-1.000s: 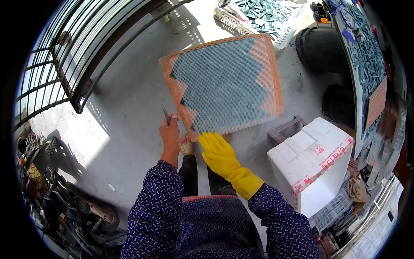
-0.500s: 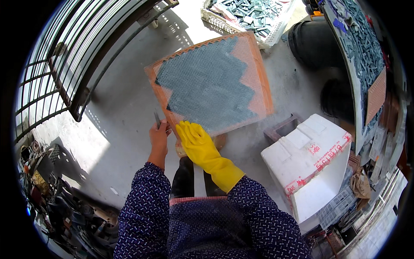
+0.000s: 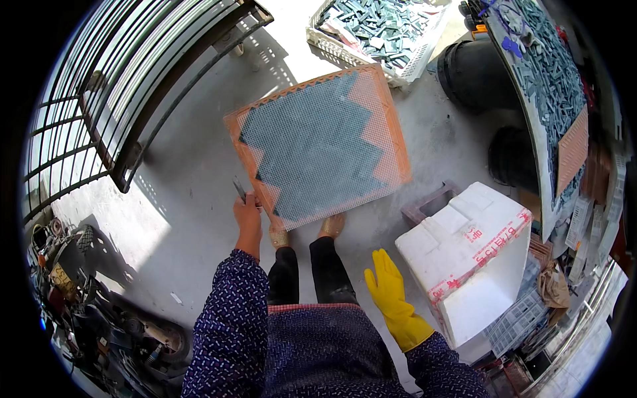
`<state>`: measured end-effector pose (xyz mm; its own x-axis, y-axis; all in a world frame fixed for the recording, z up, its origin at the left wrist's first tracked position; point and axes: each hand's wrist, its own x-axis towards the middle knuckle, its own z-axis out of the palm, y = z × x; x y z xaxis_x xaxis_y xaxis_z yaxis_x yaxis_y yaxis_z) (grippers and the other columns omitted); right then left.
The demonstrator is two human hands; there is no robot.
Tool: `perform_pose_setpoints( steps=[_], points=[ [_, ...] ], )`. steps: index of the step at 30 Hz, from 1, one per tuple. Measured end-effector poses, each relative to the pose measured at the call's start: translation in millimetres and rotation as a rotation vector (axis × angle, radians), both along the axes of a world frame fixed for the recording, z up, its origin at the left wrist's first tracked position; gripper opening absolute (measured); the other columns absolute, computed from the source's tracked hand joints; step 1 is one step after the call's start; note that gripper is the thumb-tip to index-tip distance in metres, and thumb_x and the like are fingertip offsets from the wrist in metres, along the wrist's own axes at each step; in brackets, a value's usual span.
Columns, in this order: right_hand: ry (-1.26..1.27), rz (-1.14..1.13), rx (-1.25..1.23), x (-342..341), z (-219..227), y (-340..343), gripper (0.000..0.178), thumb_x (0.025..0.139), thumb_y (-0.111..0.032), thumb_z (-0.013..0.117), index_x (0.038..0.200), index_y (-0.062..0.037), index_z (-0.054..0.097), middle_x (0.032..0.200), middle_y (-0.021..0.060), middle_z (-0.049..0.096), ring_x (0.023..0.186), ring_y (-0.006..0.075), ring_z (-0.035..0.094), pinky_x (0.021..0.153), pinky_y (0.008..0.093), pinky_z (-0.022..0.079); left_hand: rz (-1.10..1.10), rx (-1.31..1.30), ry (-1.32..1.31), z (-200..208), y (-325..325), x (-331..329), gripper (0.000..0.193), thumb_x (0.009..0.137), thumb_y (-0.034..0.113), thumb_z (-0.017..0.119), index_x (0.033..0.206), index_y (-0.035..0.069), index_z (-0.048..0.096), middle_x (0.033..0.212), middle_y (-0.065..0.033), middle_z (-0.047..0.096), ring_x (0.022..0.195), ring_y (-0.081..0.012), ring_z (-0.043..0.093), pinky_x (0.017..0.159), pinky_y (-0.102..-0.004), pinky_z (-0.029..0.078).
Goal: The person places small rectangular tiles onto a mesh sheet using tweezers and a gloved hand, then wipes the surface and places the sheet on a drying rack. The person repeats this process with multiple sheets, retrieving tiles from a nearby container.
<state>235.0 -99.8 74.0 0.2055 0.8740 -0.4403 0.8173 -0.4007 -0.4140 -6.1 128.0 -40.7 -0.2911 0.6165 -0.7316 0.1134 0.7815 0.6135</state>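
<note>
An orange tray (image 3: 402,166) lies in front of me, tilted a little. Grey-green tile pieces (image 3: 312,132) form a zigzag-edged sheet in it, and white mesh (image 3: 373,99) covers them. My bare left hand (image 3: 248,215) is closed at the tray's near left edge. A thin dark grey pointed piece (image 3: 239,188) sticks up from its fingers; whether they also grip the tray, I cannot tell. My right hand (image 3: 391,295), in a yellow rubber glove, is off the tray, beside the white foam box (image 3: 464,232). Its fingers are stretched out and hold nothing.
Beyond the tray, a white plastic crate (image 3: 332,50) holds many loose tile strips. More strips cover a board (image 3: 541,192) at the right, beside black buckets (image 3: 474,73). A metal rack (image 3: 179,99) stands far left; a cluttered heap (image 3: 119,331) lies near left.
My gloved right hand has left the tray's near edge and moved right and toward me. My left hand keeps its place at the tray's left edge.
</note>
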Motion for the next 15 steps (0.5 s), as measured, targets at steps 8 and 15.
perform_pose_setpoints(
  steps=[8,15],
  points=[
    [0.309,-0.369,-0.101,-19,12,-66,0.030,0.085,-0.018,0.055,0.109,-0.0006,0.056,0.108,0.0205,0.058,0.103,0.0341,0.054,0.088,0.0367,0.043,0.079,-0.022,-0.510,27,4,-1,0.029,0.092,0.034,0.045,0.090,0.005,0.050,0.072,0.0011,0.049,0.058,-0.0071,0.043,0.050,-0.0213,0.035],
    [0.409,-0.378,-0.089,-6,39,-55,0.030,0.087,-0.023,0.051,0.107,-0.0014,0.058,0.108,0.0195,0.058,0.102,0.0351,0.054,0.087,0.0365,0.043,-0.109,-0.218,-0.982,69,9,-2,0.012,0.085,0.017,0.057,0.089,0.008,0.051,0.071,0.0007,0.050,0.052,-0.0049,0.040,0.044,-0.0193,0.033]
  ],
)
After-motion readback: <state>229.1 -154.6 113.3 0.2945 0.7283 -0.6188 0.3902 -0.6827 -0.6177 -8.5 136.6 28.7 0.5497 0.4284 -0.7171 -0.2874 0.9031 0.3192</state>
